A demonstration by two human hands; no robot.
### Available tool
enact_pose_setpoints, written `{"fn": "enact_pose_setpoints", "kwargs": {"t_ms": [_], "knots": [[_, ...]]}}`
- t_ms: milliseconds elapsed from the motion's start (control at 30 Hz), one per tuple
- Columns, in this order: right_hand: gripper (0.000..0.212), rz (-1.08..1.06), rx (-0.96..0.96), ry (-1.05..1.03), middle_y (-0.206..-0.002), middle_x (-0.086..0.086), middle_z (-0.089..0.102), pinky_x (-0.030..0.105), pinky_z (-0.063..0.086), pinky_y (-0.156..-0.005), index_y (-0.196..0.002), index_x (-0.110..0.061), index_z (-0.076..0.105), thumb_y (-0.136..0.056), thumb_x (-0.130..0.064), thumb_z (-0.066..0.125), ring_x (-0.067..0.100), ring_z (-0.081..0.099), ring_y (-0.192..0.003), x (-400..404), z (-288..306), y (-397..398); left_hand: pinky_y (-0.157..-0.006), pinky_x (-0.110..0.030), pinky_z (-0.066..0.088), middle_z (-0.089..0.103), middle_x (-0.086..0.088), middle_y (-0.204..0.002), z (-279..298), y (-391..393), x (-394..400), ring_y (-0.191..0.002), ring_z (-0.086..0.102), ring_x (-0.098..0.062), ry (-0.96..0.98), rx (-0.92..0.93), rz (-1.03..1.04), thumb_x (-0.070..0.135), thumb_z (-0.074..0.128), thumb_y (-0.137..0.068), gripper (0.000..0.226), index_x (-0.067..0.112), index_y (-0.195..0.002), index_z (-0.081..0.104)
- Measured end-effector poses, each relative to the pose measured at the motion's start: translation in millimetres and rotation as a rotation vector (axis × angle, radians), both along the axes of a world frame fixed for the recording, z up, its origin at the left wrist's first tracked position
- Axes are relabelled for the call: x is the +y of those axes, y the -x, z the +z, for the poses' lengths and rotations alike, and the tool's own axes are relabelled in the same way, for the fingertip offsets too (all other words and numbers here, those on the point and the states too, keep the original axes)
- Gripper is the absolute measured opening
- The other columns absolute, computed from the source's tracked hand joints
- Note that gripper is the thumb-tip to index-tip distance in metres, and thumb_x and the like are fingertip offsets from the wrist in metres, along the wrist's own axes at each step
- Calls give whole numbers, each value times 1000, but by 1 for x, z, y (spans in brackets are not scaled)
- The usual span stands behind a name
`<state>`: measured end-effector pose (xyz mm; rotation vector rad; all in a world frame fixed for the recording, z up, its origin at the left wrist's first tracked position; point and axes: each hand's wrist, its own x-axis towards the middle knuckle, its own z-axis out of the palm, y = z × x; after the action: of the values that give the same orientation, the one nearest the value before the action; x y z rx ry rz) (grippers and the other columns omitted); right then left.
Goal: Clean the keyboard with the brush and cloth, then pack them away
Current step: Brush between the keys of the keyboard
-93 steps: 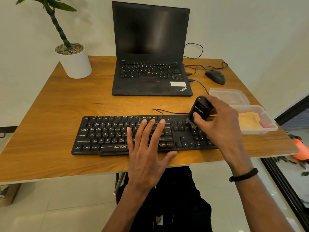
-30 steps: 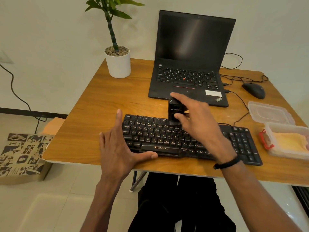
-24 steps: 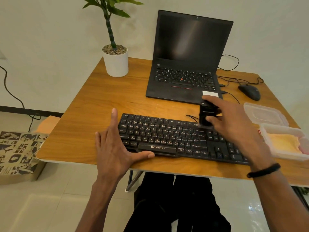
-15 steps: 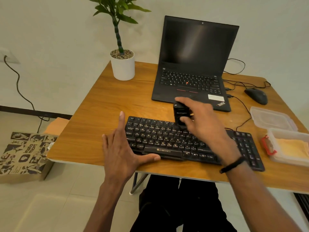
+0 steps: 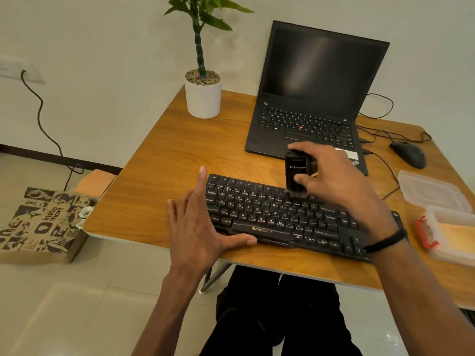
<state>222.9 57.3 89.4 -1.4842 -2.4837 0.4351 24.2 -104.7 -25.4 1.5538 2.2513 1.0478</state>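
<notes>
A black keyboard lies across the front of the wooden table. My right hand grips a small black brush upright, its bristles down on the upper key rows near the keyboard's middle. My left hand lies flat with fingers spread against the keyboard's left end, thumb along its front edge. A yellow cloth lies inside a clear plastic box at the right edge.
An open black laptop stands behind the keyboard. A white potted plant is at the back left, a black mouse with cables at the back right. The box's clear lid lies beside it. A printed paper bag sits on the floor, left.
My right hand swept the brush back and forth along the upper key rows: right, then left toward the middle. My left hand moved from the keys to the keyboard's left end and stayed.
</notes>
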Motion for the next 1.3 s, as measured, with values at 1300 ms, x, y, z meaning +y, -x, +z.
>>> {"fn": "enact_pose_setpoints", "kwargs": {"t_ms": [1300], "knots": [[61,213,-10,-49,-130,-2,65,34,50,-93,-141,-35,52,-88,-19,77,21,61,-117,-18,-4,78,-124,-64,20,43,-1,-159,-3,-1,-1,-147,36,-26,-12,13,30,96,72,-40,164,39,-161,-23]]}}
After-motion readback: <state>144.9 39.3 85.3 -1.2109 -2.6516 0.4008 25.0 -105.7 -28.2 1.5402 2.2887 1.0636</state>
